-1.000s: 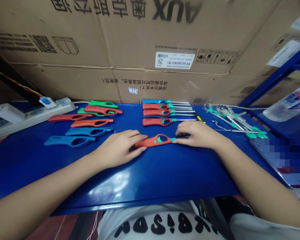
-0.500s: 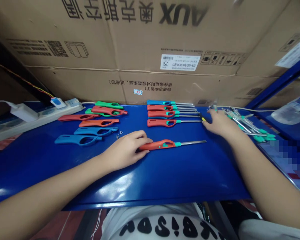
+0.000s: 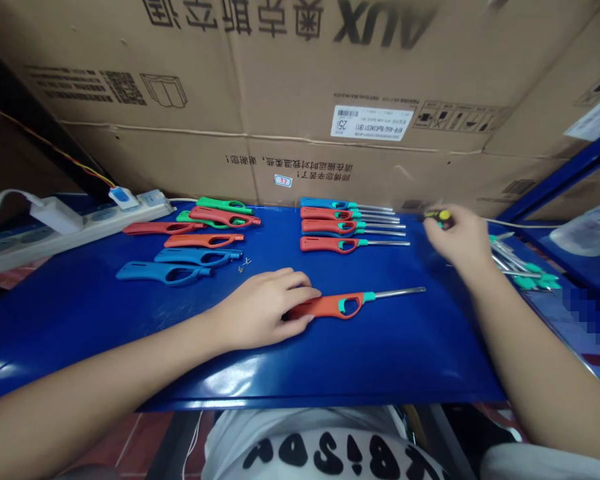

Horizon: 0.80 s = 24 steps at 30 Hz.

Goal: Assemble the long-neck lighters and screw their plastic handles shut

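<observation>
My left hand (image 3: 267,310) is closed around the handle end of an orange-red gas lighter (image 3: 330,306) with a green trigger and collar. The lighter rests on the blue table, its metal tube pointing right. My right hand (image 3: 463,237), slightly blurred, is raised near the back right and grips a black-and-yellow screwdriver (image 3: 444,215); its tip cannot be made out. Between the hands, a column of red and blue lighters (image 3: 325,245) with metal tubes lies behind the held one. Tiny screws (image 3: 245,262) lie beyond my left hand.
At the left lie blue, red, orange and green handle shells (image 3: 163,272) without tubes. Metal tubes with green ends (image 3: 530,273) are piled at right. A power strip (image 3: 95,230) stands back left, and a large cardboard box (image 3: 260,113) walls the rear of the blue table (image 3: 380,367).
My right hand has lifted the screwdriver from beside the lighter tubes and moved slightly right. My left hand has turned the lighter so its trigger opening shows, shifting it a little nearer me.
</observation>
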### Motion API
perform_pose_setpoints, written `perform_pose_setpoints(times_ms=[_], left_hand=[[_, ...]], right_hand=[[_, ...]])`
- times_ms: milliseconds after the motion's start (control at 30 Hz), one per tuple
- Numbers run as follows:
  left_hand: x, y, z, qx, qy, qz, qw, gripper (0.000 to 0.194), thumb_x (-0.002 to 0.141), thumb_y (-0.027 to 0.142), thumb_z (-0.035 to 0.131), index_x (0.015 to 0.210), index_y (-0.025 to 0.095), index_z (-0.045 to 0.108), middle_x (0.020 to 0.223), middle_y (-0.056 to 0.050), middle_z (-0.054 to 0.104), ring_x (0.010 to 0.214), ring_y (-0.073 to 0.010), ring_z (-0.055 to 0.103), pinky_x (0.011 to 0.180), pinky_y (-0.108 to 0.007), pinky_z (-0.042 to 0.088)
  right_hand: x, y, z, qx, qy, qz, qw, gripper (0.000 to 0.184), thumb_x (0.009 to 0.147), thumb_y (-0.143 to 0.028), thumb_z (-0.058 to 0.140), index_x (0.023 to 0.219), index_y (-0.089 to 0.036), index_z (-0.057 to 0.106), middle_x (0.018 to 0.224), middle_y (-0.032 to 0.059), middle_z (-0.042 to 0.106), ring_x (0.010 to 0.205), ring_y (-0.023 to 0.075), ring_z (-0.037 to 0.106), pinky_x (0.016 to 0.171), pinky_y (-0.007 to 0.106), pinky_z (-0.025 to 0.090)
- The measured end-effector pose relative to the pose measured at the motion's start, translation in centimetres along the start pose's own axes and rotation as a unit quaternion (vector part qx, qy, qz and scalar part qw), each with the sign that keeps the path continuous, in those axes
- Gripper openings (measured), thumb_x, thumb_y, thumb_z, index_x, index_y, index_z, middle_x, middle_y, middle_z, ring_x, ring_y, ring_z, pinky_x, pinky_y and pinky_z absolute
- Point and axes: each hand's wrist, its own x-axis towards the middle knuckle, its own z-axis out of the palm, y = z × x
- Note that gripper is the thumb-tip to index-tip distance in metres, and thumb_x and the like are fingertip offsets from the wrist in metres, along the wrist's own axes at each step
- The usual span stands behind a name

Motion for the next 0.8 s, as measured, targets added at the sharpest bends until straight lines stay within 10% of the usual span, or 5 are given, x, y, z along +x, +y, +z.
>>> perform_pose_setpoints(times_ms=[133,200,467,800], left_hand=[[0.0,0.4,0.0,-0.010,-0.028,-0.014,0.999,0.038,0.089,0.025,0.062,0.127,0.020,0.063,0.112,-0.007,0.067,0.099,-0.0247,0.062,0.086,-0.036,0.052],[-0.1,0.6,0.1,-0.022,-0.030,-0.018,0.999,0.039,0.088,0.022,0.062,0.127,0.019,0.063,0.111,-0.007,0.066,0.098,-0.0245,0.061,0.085,-0.036,0.052],[-0.1,0.7,1.6,-0.050,0.011,-0.004,0.999,0.032,0.095,0.025,0.061,0.127,0.017,0.064,0.114,-0.011,0.067,0.107,-0.0257,0.060,0.094,-0.041,0.053],[0.3,0.0,2.8,-0.090,0.047,0.021,0.995,0.038,0.096,0.025,0.062,0.134,0.019,0.061,0.137,-0.010,0.063,0.131,-0.0268,0.054,0.112,-0.044,0.045]], right_hand=[[-0.6,-3.4,-0.2,0.229,0.198,0.064,0.951,0.025,0.091,-0.035,0.058,0.105,-0.018,0.068,0.081,0.0108,0.064,0.061,0.0191,0.055,0.059,0.036,0.046],[-1.3,-6.2,0.2,0.354,0.182,0.056,0.916,0.026,0.092,-0.040,0.059,0.108,-0.022,0.067,0.073,0.0039,0.061,0.049,0.0145,0.047,0.049,0.033,0.042],[-4.7,-16.9,3.3,0.542,-0.240,-0.086,0.800,0.029,0.093,-0.037,0.063,0.119,-0.024,0.065,0.094,0.0035,0.071,0.061,0.0119,0.061,0.053,0.026,0.053],[-3.7,-21.7,6.6,0.502,-0.249,-0.172,0.810,0.026,0.096,-0.030,0.059,0.119,-0.022,0.067,0.119,0.0072,0.071,0.100,0.0179,0.066,0.084,0.033,0.054]])
